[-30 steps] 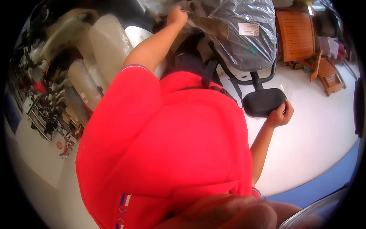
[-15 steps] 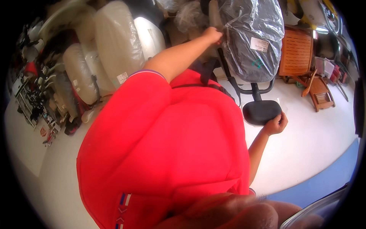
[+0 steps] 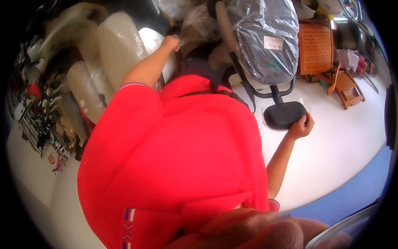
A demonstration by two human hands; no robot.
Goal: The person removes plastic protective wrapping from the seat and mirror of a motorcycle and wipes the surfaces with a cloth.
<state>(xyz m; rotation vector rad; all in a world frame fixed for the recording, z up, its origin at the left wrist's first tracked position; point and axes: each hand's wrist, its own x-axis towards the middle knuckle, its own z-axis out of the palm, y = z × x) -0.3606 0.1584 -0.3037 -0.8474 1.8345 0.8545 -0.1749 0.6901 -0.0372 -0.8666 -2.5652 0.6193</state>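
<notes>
A desk chair stands in front of me, its backrest (image 3: pixel 265 50) wrapped in clear plastic with a white label. From its lower end a black frame and short stem carry a black oval headrest (image 3: pixel 284 115), with clear plastic around its edge. My right hand (image 3: pixel 302 125) is closed on the headrest's right edge. My left hand (image 3: pixel 169 42) is a fist, out to the left of the chair, with a bit of clear plastic film (image 3: pixel 183 40) at its fingers. Beside the backrest runs an armrest (image 3: pixel 226 28). What the left fist hides inside I cannot see.
Several plastic-wrapped pale chairs (image 3: pixel 121 43) crowd the left side. A slatted wooden chair (image 3: pixel 316 47) and a small wooden folding stool (image 3: pixel 349 92) stand at the right. The floor (image 3: pixel 331 141) is white, with a blue strip (image 3: pixel 348 191) at the lower right.
My left hand has moved left, away from the chair's armrest, toward the wrapped chairs. My right hand stays on the headrest. The view has shifted slightly.
</notes>
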